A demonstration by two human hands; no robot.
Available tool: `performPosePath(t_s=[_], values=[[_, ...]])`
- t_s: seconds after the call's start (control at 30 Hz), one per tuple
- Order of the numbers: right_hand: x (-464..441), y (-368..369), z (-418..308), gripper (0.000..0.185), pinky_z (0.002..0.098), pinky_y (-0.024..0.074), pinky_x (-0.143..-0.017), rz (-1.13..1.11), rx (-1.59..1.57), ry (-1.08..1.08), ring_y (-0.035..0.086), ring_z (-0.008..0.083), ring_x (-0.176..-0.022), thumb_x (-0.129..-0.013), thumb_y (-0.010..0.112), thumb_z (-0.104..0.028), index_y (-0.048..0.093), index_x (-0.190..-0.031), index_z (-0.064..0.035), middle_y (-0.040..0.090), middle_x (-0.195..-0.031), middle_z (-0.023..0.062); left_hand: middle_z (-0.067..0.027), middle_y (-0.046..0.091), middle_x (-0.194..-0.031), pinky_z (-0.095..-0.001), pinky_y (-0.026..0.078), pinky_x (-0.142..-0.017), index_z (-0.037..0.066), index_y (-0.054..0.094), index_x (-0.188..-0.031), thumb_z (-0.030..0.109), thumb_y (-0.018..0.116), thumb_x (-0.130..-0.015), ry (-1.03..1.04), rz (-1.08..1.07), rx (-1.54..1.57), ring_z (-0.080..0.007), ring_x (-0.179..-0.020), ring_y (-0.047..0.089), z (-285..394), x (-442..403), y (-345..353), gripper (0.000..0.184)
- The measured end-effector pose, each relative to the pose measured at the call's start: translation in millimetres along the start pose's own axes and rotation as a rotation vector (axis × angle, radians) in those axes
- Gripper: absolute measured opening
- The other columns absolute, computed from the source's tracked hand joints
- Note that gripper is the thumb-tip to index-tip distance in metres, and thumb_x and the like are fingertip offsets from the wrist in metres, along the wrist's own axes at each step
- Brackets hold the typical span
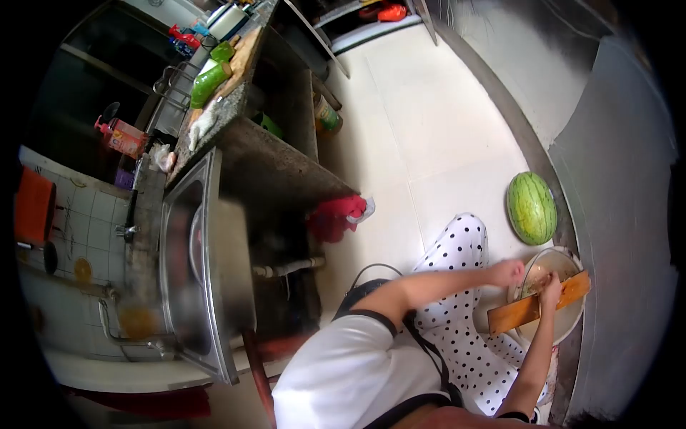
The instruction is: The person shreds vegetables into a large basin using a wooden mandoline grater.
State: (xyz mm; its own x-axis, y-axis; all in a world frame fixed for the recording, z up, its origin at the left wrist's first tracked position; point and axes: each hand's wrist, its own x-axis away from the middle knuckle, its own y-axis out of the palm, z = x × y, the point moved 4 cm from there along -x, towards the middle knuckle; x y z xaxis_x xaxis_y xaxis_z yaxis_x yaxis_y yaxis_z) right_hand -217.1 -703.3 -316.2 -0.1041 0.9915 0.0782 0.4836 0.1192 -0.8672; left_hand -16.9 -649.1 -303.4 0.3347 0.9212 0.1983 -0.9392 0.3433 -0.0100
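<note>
Well off to the far left of the grip, an orange rectangular item (34,206) hangs beside white wall tiles (103,214). Next comes a pink pump bottle (126,137) at the back of a grey stone counter (229,107), then a brushed stainless-steel sink (236,279), all far to the left of the working hands. Above the sink, far up and left of the grip, bright green chunks with pale cut faces (207,86) rest on a wooden cutting board (243,61). Nearer the grip, though well apart from it, a crimson bundle (330,218) lies on the pale tiled floor (436,143) below the counter.

A person in a white short-sleeved shirt (336,372) and white trousers with black polka dots (454,257) sits just left of the grip. The left hand (506,272), just up and left of it, hovers near the rim of a round, pale bucket (568,314); its fingers appear curled, but blur makes it impossible to tell whether they hold anything. An oval, striped green watermelon (532,207) lies on the floor just above the bucket. The right hand (550,292) clasps a long, flat, orange-brown wooden board (514,314) that slants across the bucket's opening, directly under the grip. A smooth grey panel (622,179) stands to the right.
</note>
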Motion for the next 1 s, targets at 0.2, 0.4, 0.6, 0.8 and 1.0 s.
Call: performPosePath(t_s=[0.2, 0.4, 0.6, 0.8, 1.0], values=[[-1.1, -33.3, 46.8, 0.048, 0.0446, 0.0431, -0.062, 0.180, -0.020, 0.270, 0.057, 0.0399, -0.072, -0.083, 0.052, -0.045, 0.059, -0.076, 0.0016, 0.059, -0.074, 0.0223, -0.0019, 0.059, -0.084, -0.0248, 0.046, -0.064, 0.008, 0.059, -0.096, 0.021, 0.063, -0.080, 0.199, 0.594, -0.467, -0.0092, -0.069, 0.053, 214.6, 51.7, -275.2, 0.021], [28.1, -72.4, 50.5, 0.048, 0.0434, 0.0442, -0.062, 0.253, 0.111, 0.231, 0.058, 0.0380, -0.067, -0.079, 0.058, -0.046, 0.061, -0.078, 0.0016, 0.061, -0.071, 0.0202, -0.0178, 0.054, -0.098, -0.0356, 0.045, -0.079, 0.000, 0.051, -0.104, 0.021, 0.072, -0.067, 0.236, 1.493, -0.974, -0.0289, -0.089, 0.055, 367.3, 238.4, -508.6, 0.048], [21.7, -76.7, 74.0, 0.040, 0.0394, 0.0456, -0.063, 0.231, -0.041, 0.305, 0.059, 0.0334, -0.066, -0.081, 0.060, -0.038, 0.061, -0.090, 0.0009, 0.061, -0.073, 0.0189, -0.0177, 0.039, -0.130, -0.0411, 0.037, -0.092, 0.017, 0.039, -0.128, 0.034, 0.061, -0.075, -0.553, 1.999, -1.316, -0.0352, -0.114, 0.042, 381.9, 350.3, -601.6, 0.059], [52.4, -90.9, 44.2, 0.027, 0.0385, 0.0452, -0.060, 0.242, 0.018, 0.231, 0.060, 0.0326, -0.067, -0.079, 0.060, -0.024, 0.061, -0.083, 0.0030, 0.061, -0.072, 0.0196, -0.0162, 0.045, -0.126, -0.0391, 0.036, -0.094, 0.020, 0.030, -0.135, 0.016, 0.060, -0.077, -0.431, 1.381, -2.076, -0.0288, -0.116, 0.043, 378.3, 365.1, -654.3, 0.065], [93.6, -108.7, 15.8, 0.030, 0.0384, 0.0467, -0.065, 0.186, 0.066, 0.488, 0.061, 0.0313, -0.072, -0.077, 0.062, -0.030, 0.062, -0.080, 0.0004, 0.062, -0.074, 0.0189, -0.0111, 0.054, -0.114, -0.0410, 0.045, -0.078, 0.019, 0.030, -0.134, 0.046, 0.058, -0.073, -0.703, 1.319, -2.069, -0.0280, -0.093, 0.058, 359.2, 370.3, -705.3, 0.073]])
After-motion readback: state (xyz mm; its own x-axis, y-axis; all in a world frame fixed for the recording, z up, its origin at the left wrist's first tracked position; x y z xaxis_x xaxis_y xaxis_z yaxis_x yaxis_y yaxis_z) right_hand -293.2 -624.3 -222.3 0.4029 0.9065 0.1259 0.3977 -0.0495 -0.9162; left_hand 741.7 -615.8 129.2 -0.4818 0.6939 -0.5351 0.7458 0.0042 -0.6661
